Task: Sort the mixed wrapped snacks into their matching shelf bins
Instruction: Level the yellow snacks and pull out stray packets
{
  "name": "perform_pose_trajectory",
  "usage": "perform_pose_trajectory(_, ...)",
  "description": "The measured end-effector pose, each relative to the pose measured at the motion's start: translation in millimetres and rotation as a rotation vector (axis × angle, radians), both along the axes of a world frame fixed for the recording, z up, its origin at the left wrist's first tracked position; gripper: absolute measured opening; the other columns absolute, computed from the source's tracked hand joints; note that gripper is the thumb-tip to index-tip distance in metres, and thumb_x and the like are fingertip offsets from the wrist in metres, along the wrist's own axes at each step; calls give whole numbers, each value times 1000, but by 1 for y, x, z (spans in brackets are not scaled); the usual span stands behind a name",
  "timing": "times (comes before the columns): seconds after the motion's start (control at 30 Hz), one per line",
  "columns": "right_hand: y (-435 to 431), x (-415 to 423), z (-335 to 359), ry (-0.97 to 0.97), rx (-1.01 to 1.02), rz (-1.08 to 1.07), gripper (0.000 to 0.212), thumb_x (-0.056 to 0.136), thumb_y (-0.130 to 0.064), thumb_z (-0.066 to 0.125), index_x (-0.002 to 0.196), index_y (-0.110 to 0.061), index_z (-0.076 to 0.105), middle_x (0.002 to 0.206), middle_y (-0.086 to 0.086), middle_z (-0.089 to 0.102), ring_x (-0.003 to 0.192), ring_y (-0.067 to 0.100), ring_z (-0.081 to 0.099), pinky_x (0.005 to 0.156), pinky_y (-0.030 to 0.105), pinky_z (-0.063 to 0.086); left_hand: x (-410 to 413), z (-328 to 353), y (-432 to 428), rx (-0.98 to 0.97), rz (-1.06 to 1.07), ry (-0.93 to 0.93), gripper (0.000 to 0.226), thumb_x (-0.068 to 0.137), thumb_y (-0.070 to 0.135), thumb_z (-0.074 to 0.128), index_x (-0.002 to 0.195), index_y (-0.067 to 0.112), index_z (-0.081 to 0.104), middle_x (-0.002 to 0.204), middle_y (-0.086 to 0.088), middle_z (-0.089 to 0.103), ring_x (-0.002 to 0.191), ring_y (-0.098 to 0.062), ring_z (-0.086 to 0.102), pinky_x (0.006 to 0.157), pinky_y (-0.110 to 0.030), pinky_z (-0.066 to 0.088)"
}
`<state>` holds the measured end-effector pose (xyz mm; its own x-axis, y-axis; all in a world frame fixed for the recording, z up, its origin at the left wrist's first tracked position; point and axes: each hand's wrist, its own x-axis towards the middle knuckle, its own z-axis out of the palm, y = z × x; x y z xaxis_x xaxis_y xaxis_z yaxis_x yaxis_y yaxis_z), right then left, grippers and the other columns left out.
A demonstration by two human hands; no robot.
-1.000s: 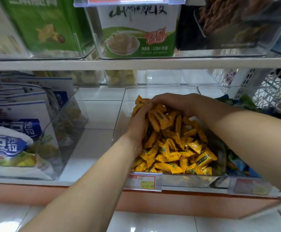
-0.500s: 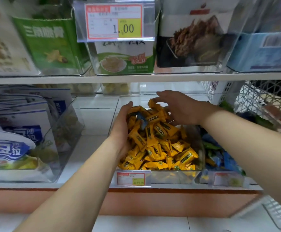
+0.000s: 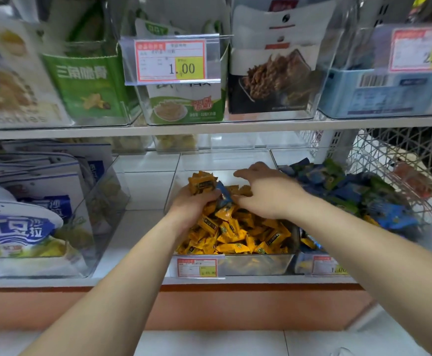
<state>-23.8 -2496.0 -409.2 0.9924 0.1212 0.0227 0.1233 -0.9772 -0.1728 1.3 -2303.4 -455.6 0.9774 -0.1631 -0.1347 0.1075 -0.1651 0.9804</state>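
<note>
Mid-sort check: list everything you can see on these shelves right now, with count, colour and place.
middle bin: one, clear, centre of the lower shelf
yellow snacks: many, yellow, heaped in the middle bin
blue snack: one, blue, on the yellow heap between the hands
blue and green snacks: many, heaped right of the middle bin
bags: several, white and blue, lower shelf, left
boxes: at least two, green, upper shelf
packet: one, black and white, upper shelf, right of centre
price tags: at least four, red-edged, on both shelf fronts
basket: one, white mesh, far right
left hand: grips a handful of yellow snacks
right hand: fingers spread over the heap, beside the blue snack
</note>
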Motion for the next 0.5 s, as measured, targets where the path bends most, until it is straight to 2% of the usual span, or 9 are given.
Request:
perform_pose_trajectory(0.07,5,-4,-7,-88,149,63,55,86,-60,55,137,-37,50,136,-3,54,122,23,52,91,33,45,-2,3,-2,-16,-8,8,45,66,43,76,106,25,74,97,-3,77,93,-28,73,95,-51,54)
perform_pose_trajectory(0.13,11,-5,-12,-49,377,93,42,87,-56,60,124,-37,59,119,-8,66,109,16,60,84,30,47,-3,5,-3,-31,-29,10,44,64,45,74,104,26,75,97,-5,77,94,-29,73,96,-53,53)
perform_pose_trajectory(0.27,17,-5,-18,-79,586,49,25,84,-41,73,108,-37,64,94,-11,72,86,10,64,71,25,49,-4,8,-5,-40,-27,8,49,68,54,69,109,28,72,105,-4,75,101,-27,70,100,-52,50)
perform_pose_trajectory(0.33,14,-5,-14,-164,619,34,20,84,-34,75,102,-36,66,86,-13,69,79,6,64,67,24,50,-2,7,-5,35,-4,-55,53,67,60,69,113,33,68,107,2,74,101,-22,69,98,-47,52)
perform_pose_trajectory(0.4,5,-7,-8,-244,649,31,19,86,-29,73,100,-38,65,84,-15,66,72,0,61,61,16,45,-1,5,-6,164,-1,-153,57,72,59,68,125,39,60,115,10,69,105,-16,65,91,-35,53)
perform_pose_trajectory(0.47,-8,-14,-2,-287,677,35,20,88,-28,71,99,-42,63,85,-16,63,66,-2,59,56,7,38,0,5,-7,327,-17,-236,60,81,58,65,136,43,50,124,14,60,112,-15,59,80,-24,46)
perform_pose_trajectory(0.5,-16,-19,1,-306,672,35,19,88,-30,71,99,-42,63,87,-15,62,67,-2,59,56,6,37,0,5,-6,419,-32,-271,60,84,59,63,139,43,47,131,11,58,117,-18,57,80,-24,42)
